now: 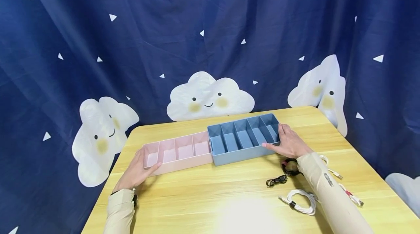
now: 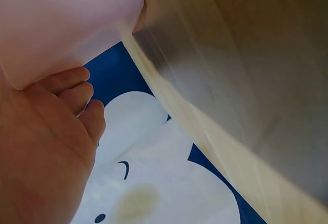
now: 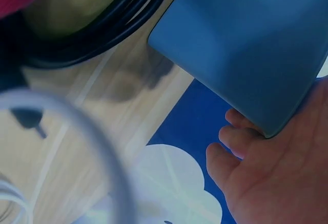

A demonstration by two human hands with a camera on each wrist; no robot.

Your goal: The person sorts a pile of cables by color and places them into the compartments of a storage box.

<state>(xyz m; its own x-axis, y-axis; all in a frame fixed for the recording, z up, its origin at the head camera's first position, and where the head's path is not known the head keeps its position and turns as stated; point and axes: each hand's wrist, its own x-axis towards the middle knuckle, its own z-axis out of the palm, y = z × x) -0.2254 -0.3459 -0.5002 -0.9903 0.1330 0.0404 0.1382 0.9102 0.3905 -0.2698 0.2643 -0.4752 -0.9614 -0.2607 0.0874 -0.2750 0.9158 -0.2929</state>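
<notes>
A pink divided storage box and a blue one stand end to end on the table, their open compartments facing up. The pink box's right end meets the blue box's left end. My left hand grips the pink box's left end, thumb on the front wall, the other fingers round the side. At the far end of the blue box, my right hand holds its right side, with the thumb at the front rim. In the right wrist view, fingers lie against the blue box's end wall.
Several cables lie on the wooden table at the right: a small black bundle, a coiled white cable, a black coil beside my right wrist, and a white-and-red cable. A dark blue cloud-print curtain hangs behind the table.
</notes>
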